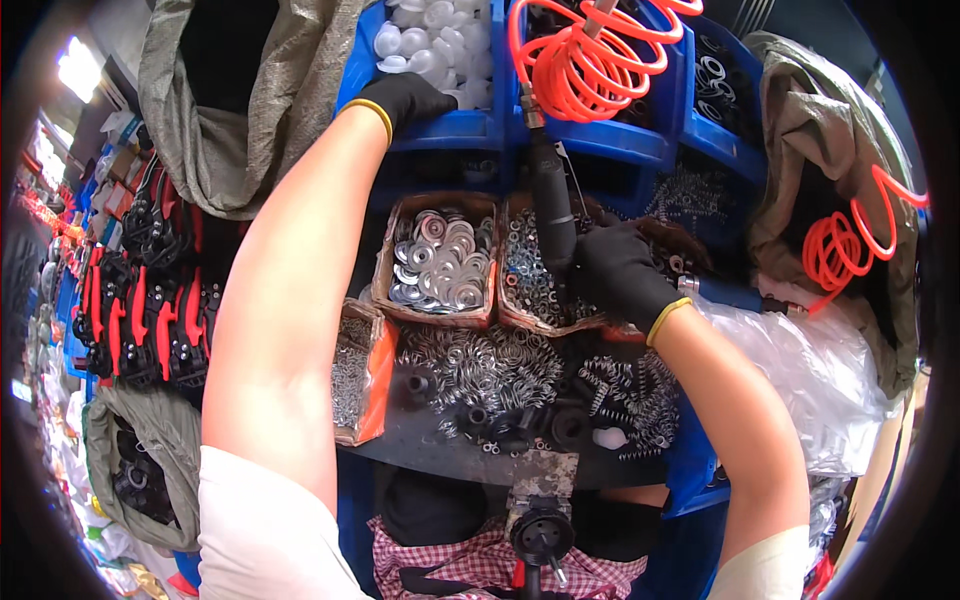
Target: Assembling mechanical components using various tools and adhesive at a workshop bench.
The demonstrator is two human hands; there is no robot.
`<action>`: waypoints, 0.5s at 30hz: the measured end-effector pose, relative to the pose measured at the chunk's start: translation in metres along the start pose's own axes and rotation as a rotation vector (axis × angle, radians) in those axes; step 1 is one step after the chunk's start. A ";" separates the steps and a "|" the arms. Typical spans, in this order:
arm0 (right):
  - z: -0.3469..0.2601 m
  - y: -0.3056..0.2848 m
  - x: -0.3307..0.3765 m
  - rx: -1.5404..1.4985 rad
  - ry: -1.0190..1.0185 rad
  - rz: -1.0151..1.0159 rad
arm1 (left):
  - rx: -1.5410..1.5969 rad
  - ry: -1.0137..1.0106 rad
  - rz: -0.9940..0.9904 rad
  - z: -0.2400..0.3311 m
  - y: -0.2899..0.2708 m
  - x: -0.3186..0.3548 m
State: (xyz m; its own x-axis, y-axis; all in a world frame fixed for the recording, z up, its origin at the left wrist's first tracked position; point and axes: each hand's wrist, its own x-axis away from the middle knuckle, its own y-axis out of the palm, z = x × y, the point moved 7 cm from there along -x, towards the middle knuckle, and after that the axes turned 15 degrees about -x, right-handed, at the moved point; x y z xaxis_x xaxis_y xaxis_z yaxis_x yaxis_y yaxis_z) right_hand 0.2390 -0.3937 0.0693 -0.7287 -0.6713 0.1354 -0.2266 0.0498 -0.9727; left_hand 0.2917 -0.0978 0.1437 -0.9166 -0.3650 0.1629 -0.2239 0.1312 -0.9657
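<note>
My left hand, in a black glove with a yellow cuff, is at the front of a blue bin of white plastic caps. Its fingers look curled together, and whatever they hold is hidden. Gloved the same way, my right hand is over the right side of a worn box of small nuts. Its fingers are bent downward and pressed together, their tips out of sight. Close against them hangs a black air screwdriver on a red coiled hose; its lower end overlaps the box.
Left of the nuts stands a box of metal washers. Loose springs cover the black bench, with a small clamp fixture at its front edge. Sacks and black-red parts flank the left; a clear plastic bag lies right.
</note>
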 end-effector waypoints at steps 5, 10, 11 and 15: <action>0.018 0.014 0.001 -0.059 -0.098 -0.092 | 0.018 0.135 0.218 0.019 -0.026 0.011; 0.005 -0.030 0.036 -0.023 -0.300 0.175 | 0.660 -0.124 0.824 -0.011 -0.017 0.076; -0.020 -0.049 0.063 -0.134 -0.464 0.179 | 0.968 0.055 0.681 -0.022 0.005 0.083; -0.067 -0.070 0.225 -0.850 -0.817 -0.135 | 1.505 0.214 0.196 0.004 0.056 0.146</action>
State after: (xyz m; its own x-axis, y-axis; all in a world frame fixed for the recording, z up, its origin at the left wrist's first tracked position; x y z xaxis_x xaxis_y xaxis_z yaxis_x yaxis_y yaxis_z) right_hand 0.0470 -0.4986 0.1802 -0.1073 -0.9666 -0.2328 -0.8511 0.2103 -0.4810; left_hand 0.1462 -0.1472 0.1123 -0.9494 -0.3011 -0.0899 0.3142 -0.9143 -0.2557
